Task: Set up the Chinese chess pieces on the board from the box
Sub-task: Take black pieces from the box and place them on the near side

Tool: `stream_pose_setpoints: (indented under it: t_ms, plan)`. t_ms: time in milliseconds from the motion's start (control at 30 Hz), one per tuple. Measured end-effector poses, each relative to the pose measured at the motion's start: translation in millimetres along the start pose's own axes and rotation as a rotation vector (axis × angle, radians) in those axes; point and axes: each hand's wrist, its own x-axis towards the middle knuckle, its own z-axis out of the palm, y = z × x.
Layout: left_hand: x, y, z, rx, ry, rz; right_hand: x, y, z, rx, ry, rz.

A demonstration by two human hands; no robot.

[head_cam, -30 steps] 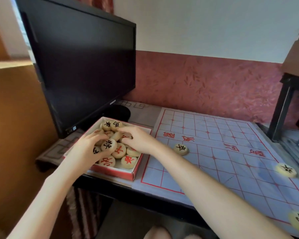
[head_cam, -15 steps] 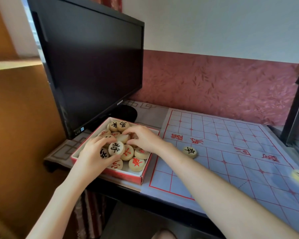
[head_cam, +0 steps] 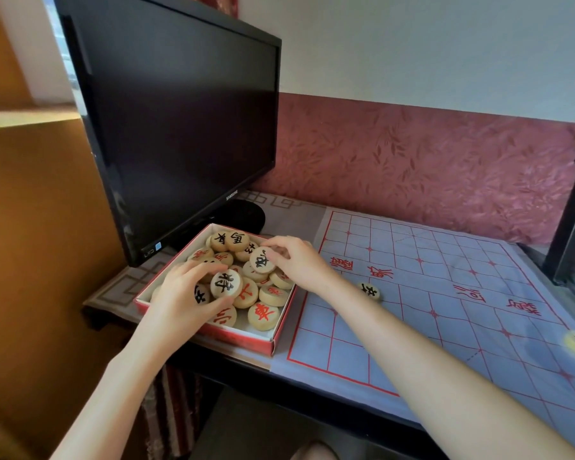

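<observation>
A red box (head_cam: pixel 213 331), white inside, sits on the worktop (head_cam: pixel 213 366) against the pale blue, red-lined board (head_cam: pixel 445 327). It holds round pale wooden pieces (head_cam: pixel 263 315) with red or black characters. Left hand (head_cam: pixel 180 303) fingers clamp a black-character piece (head_cam: pixel 225 283); the right hand (head_cam: pixel 299 262) pinches another black piece (head_cam: pixel 262 260).

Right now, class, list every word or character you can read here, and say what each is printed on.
"SAMSUNG": lower frame of the monitor.
"楚河" and "漢界": red, on the board.
"車": red, on the red piece in the near corner of the box.
"卒": black, on the lone black piece on the board.
The other pieces and the monitor's stickers are too tilted or blurred to read.
</observation>
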Motion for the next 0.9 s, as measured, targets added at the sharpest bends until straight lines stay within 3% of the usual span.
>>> stream_pose_setpoints:
  t_ms: [200, 533, 900]
  plan:
    - [0, 1, 1, -0.013, 0.001, -0.006, -3, 2, 4, -0.057, -0.070, -0.019]
    - [0, 19, -1, -0.062, 0.027, 0.042, -18, 2, -11, -0.043, 0.065, -0.052]
    - [-15, 101, 40, -0.259, -0.117, 0.191, -144, 42, -105, -0.089, 0.130, 0.107]
